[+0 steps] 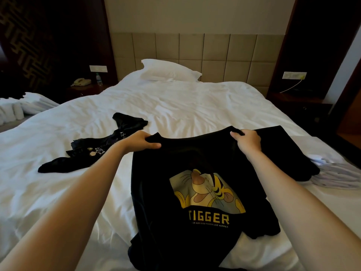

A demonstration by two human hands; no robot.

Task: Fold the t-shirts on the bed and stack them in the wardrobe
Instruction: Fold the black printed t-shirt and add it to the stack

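Observation:
A black t-shirt with a yellow cartoon tiger print and the word TIGGER lies in front of me on the white bed. My left hand grips its far edge at the left corner. My right hand grips the same edge at the right corner, and that edge is raised off the sheet. A second black garment, crumpled and with small badges on it, lies on the bed to the left. More black cloth spreads to the right behind my right hand.
A white pillow rests at the padded headboard. White folded cloth sits at the bed's right edge. A nightstand at the far left carries a phone and a bottle. Stacked white linen lies at the left.

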